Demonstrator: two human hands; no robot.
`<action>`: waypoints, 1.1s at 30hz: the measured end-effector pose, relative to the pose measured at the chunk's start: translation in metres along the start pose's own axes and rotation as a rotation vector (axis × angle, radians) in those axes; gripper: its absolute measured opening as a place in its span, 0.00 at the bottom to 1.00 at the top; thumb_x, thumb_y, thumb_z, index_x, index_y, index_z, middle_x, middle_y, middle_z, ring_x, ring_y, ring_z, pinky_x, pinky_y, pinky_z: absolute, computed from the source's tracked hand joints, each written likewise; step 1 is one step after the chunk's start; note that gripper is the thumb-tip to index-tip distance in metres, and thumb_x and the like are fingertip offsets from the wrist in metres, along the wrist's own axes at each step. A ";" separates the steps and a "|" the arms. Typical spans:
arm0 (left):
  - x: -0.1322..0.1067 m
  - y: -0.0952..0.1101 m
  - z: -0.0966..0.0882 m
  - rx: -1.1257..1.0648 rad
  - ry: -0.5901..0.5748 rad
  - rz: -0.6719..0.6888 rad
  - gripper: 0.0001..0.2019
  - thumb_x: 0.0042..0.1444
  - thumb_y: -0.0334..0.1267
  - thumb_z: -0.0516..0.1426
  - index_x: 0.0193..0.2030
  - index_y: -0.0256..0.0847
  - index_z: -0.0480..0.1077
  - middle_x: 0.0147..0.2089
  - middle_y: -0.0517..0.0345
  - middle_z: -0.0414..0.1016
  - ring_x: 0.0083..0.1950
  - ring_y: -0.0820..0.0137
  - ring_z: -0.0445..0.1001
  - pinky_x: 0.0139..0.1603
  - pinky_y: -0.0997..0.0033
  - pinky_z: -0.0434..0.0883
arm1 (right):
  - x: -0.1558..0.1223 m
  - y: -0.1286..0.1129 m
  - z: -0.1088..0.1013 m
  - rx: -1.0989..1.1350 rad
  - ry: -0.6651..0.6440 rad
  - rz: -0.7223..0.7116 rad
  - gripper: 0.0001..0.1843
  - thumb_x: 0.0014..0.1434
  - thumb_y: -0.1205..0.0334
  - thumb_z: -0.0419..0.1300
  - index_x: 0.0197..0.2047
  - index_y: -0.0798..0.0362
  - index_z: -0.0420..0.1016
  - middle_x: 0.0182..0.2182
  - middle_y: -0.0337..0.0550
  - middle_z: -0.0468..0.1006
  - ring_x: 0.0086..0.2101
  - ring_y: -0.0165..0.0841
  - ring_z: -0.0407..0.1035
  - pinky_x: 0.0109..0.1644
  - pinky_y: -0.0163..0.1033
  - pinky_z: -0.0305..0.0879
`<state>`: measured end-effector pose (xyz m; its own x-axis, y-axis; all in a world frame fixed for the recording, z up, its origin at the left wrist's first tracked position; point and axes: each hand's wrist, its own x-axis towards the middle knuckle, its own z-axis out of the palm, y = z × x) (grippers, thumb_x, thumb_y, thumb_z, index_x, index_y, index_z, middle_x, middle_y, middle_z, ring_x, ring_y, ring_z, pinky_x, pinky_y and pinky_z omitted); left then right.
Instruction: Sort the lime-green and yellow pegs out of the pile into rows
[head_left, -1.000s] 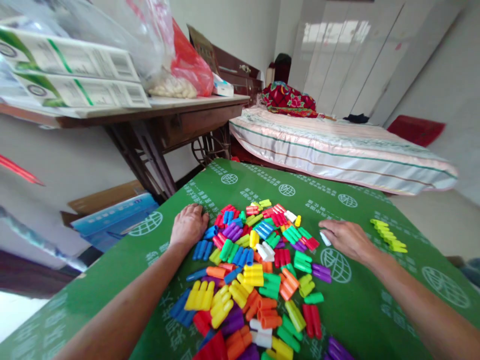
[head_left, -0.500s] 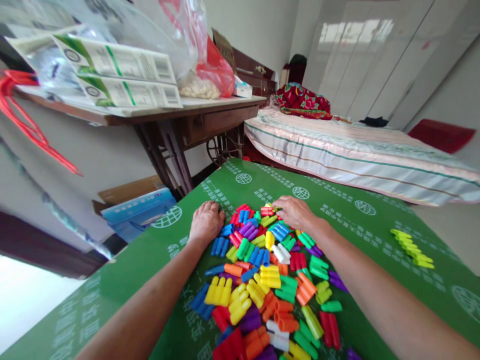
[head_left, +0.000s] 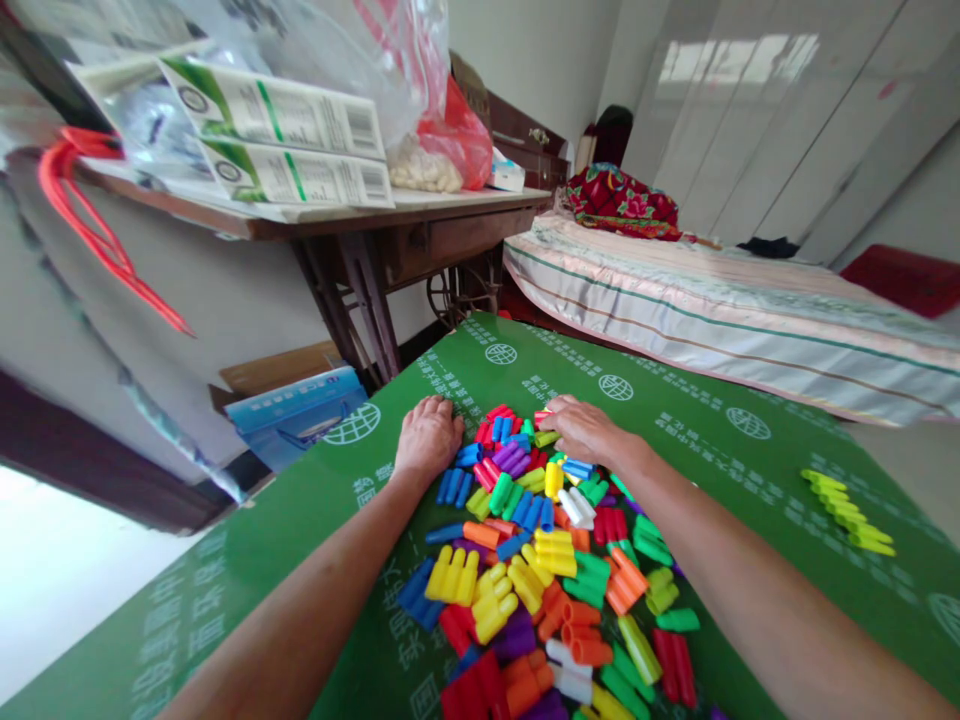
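Note:
A heap of many-coloured plastic pieces (head_left: 540, 560) lies on a green printed board (head_left: 697, 470). My left hand (head_left: 429, 438) rests at the heap's far left edge, fingers curled down onto the board beside blue pieces. My right hand (head_left: 581, 430) reaches over the far end of the heap, fingers bent and pressed onto yellow-green pieces (head_left: 546, 438) there. Whether it has hold of one is hidden. A separate row of yellow-green pieces (head_left: 847, 510) lies apart at the right of the board.
A wooden table (head_left: 390, 215) with boxes and plastic bags stands at the back left. A bed (head_left: 712, 300) with a striped cover runs behind the board. A blue box (head_left: 292, 410) lies on the floor at the left.
My right hand has swung from the right side of the board, near a white piece, across to the heap's far end. The left hand has stayed put. The view has shifted.

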<state>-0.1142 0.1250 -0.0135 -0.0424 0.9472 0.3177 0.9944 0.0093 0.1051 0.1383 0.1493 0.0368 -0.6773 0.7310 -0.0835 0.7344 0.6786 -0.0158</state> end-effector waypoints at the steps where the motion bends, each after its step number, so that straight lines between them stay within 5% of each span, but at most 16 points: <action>1: 0.000 0.000 -0.001 -0.004 -0.001 -0.002 0.19 0.60 0.42 0.46 0.51 0.36 0.69 0.57 0.43 0.69 0.60 0.58 0.64 0.59 0.58 0.62 | 0.001 -0.001 0.001 0.001 0.001 0.009 0.15 0.54 0.69 0.56 0.44 0.51 0.76 0.45 0.48 0.71 0.48 0.39 0.62 0.51 0.41 0.59; 8: 0.000 0.000 -0.001 -0.007 -0.009 -0.004 0.19 0.59 0.42 0.46 0.51 0.36 0.69 0.58 0.43 0.69 0.60 0.57 0.64 0.59 0.57 0.62 | 0.000 -0.003 0.007 0.081 0.090 0.046 0.09 0.57 0.62 0.57 0.40 0.51 0.77 0.46 0.48 0.71 0.47 0.37 0.64 0.50 0.40 0.60; 12: -0.001 0.000 0.000 -0.005 -0.013 -0.007 0.20 0.60 0.42 0.46 0.51 0.35 0.69 0.58 0.43 0.68 0.61 0.56 0.63 0.60 0.57 0.61 | -0.016 0.005 0.003 0.468 0.294 0.126 0.09 0.57 0.61 0.56 0.37 0.54 0.76 0.32 0.40 0.74 0.34 0.31 0.68 0.39 0.34 0.62; 17: 0.000 0.001 0.001 -0.014 -0.006 -0.005 0.19 0.60 0.42 0.45 0.51 0.34 0.69 0.57 0.43 0.69 0.61 0.56 0.63 0.60 0.57 0.62 | -0.052 0.004 -0.010 0.984 0.380 0.234 0.12 0.54 0.53 0.57 0.29 0.54 0.69 0.23 0.34 0.71 0.26 0.29 0.68 0.30 0.33 0.61; 25: 0.000 0.001 -0.001 0.007 -0.028 -0.007 0.20 0.60 0.42 0.45 0.52 0.34 0.68 0.58 0.44 0.68 0.62 0.56 0.63 0.60 0.57 0.61 | -0.120 -0.013 -0.002 1.094 0.335 0.465 0.17 0.54 0.47 0.57 0.26 0.53 0.66 0.19 0.33 0.68 0.20 0.26 0.61 0.24 0.32 0.56; 33: 0.001 0.003 -0.003 0.001 -0.030 -0.014 0.20 0.60 0.42 0.45 0.51 0.34 0.69 0.58 0.43 0.68 0.61 0.57 0.63 0.61 0.57 0.61 | -0.184 -0.011 0.025 1.398 0.548 0.807 0.22 0.46 0.42 0.65 0.29 0.54 0.70 0.16 0.30 0.61 0.17 0.22 0.51 0.20 0.30 0.46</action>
<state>-0.1117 0.1253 -0.0097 -0.0531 0.9563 0.2876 0.9938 0.0225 0.1086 0.2558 0.0056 0.0277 0.1434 0.9721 -0.1856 0.1479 -0.2064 -0.9672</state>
